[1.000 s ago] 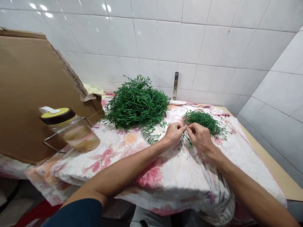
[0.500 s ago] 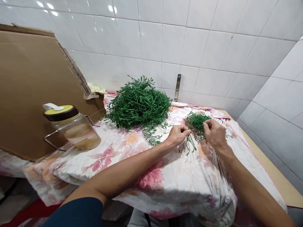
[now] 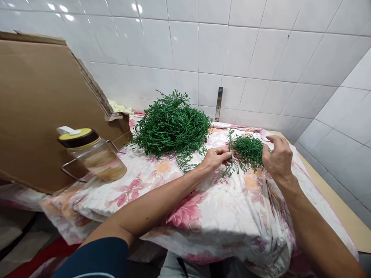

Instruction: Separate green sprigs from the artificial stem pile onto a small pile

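Thin green plastic-looking stems with small budded tips lie in two heaps on a floral cloth (image 3: 220,212). The large heap (image 3: 174,127) is at the back middle, with a few loose strands at its front. To its right lies a smaller heap (image 3: 248,150). My left hand (image 3: 217,157) pinches a green stem (image 3: 230,141), which stands up from the fingertips at the small heap's left edge; more strands hang below. Beside the small heap's right side, my right hand (image 3: 278,156) is open with fingers apart, its thumb close to the strands.
A clear jar (image 3: 101,160) with a yellow and brown lid and brownish contents stands in a wire holder at left. Behind it leans a cardboard sheet (image 3: 43,112). A metal strip (image 3: 219,102) is against the white tiled wall (image 3: 185,46). A bare board edge (image 3: 330,200) shows at right.
My right hand has opened and moved right, away from the strands it was pinching. My left hand stays in place, now with a stem upright in its pinch. The view has shifted slightly.
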Motion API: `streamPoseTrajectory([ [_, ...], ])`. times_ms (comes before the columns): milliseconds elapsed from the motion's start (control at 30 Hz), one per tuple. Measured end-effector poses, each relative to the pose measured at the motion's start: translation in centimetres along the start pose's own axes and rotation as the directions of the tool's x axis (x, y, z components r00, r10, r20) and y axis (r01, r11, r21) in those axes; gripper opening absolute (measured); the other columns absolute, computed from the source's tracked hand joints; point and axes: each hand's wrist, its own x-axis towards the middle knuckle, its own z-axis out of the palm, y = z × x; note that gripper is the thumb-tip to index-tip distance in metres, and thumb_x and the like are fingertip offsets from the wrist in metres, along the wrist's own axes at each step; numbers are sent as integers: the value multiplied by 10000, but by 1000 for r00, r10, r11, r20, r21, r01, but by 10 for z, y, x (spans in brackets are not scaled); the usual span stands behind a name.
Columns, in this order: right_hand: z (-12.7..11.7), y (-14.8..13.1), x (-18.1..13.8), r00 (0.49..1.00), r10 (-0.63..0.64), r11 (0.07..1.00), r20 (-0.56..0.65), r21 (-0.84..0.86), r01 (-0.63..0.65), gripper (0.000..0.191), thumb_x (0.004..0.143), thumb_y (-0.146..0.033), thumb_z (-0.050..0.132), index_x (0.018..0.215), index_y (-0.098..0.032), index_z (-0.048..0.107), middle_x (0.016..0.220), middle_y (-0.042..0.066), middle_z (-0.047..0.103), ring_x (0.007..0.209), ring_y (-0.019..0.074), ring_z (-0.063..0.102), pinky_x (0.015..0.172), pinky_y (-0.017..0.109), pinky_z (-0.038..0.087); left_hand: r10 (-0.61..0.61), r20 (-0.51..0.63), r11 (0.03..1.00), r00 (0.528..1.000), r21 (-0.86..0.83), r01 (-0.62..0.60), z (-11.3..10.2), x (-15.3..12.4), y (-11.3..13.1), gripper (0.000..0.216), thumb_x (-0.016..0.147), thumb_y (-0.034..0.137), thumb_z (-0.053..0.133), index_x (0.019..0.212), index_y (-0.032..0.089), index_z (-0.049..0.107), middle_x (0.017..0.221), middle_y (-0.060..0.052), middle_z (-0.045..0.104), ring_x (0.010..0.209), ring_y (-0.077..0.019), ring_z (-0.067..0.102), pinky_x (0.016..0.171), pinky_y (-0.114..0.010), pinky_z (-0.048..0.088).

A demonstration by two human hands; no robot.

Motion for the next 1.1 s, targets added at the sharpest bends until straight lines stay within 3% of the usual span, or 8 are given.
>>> streamPoseTrajectory([
  [100,-5,-26,-4,1000,-20,991,4,129,19,202,928,-220,538,1050,-168,691,1015,136,723,985,282,659,918,418,517,18,-18,1000,1000,18,-18,-1,3,-3,408,627,459,877,742,111,699,684,-32,646,596,-102,563,588,-249,480],
  [200,-2,-54,-16,983,-20,949,184,313,-39,185,969,-282,546,1042,-188,688,933,86,729,765,212,662,754,340,532,27,-18,998,999,49,-26,-3,6,-8,401,642,459,861,741,112,687,679,-27,643,570,-92,550,575,-244,467],
  [300,11,-67,-33,920,-62,917,387,386,-101,184,975,-317,558,1029,-186,676,908,77,730,734,196,657,707,314,511,-5,-14,996,1000,92,6,-5,7,-15,411,658,482,841,753,120,671,642,-7,614,518,-79,511,521,-223,408],
  [433,28,-63,-47,832,-138,920,537,380,-92,112,922,-219,577,981,-193,669,879,68,739,778,214,677,742,327,501,21,2,983,1000,181,-21,-8,7,-24,420,704,524,785,725,125,656,581,26,544,478,-64,426,467,-208,309],
  [600,31,-56,-48,826,-73,909,559,377,-175,111,894,-180,602,973,-214,672,875,47,755,788,204,697,746,314,512,56,20,970,998,236,-60,-8,6,-27,414,745,537,746,741,130,668,603,18,567,498,-76,441,474,-210,324],
  [800,28,-58,-45,839,-47,893,541,399,-207,134,894,-151,599,987,-201,683,906,52,757,807,200,698,771,314,508,116,-49,969,992,226,-103,-6,6,-27,340,763,456,744,830,126,699,728,-19,651,584,-99,519,546,-220,403],
  [1100,31,-52,-46,850,-27,896,526,391,-213,105,890,-171,597,930,-209,686,889,43,756,786,197,691,757,312,505,54,134,989,989,128,-71,-8,5,-23,196,700,265,755,783,127,645,695,6,602,601,-88,527,586,-209,425],
])
